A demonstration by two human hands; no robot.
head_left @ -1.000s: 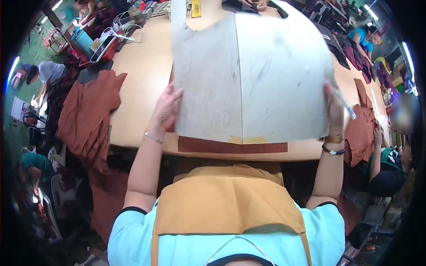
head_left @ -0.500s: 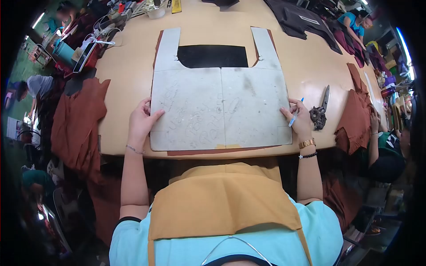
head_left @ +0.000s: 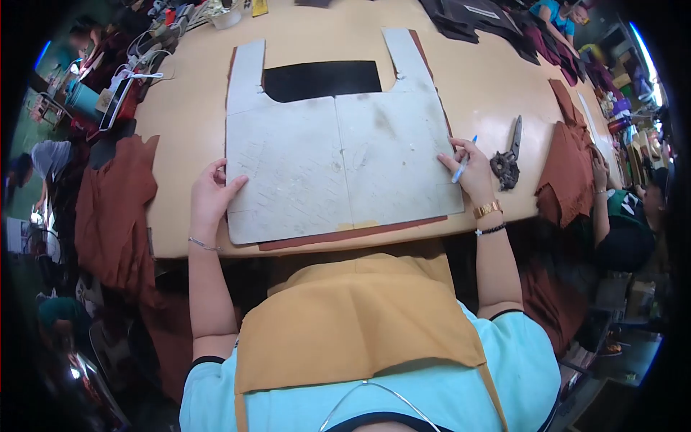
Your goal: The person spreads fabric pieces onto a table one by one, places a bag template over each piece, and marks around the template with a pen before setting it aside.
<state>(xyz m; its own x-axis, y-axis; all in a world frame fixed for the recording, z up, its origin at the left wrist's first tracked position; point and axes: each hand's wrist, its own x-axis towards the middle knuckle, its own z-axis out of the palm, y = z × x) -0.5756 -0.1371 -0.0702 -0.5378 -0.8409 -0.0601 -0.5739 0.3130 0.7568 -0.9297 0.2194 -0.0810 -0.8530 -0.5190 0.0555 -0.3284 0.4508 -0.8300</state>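
Observation:
A pale grey pattern template [head_left: 288, 165] with two upright arms, a centre line and worn writing lies on the table before me. Brown leather [head_left: 360, 232] shows from beneath it along the lower and side edges. A black rectangular piece [head_left: 324, 79] fills part of the gap between the template's arms. My left hand [head_left: 214, 191] grips the left edge, thumb on top and fingers at the side. At the right edge, my right hand [head_left: 471, 173] holds a blue-and-white pen [head_left: 461, 167], its thumb and fingertips touching the template.
Dark-handled scissors [head_left: 511, 158] lie right of my right hand. Brown leather pieces hang over the table's left [head_left: 115, 209] and right [head_left: 565, 173] sides. Dark leather [head_left: 475, 21] and a white bowl [head_left: 225, 18] are at the back. Co-workers [head_left: 554, 21] sit around the table.
The whole scene has shifted left and slightly up, with a slight tilt, as my head view turned. Both hands keep their places on the template, and the pen stays in my right hand.

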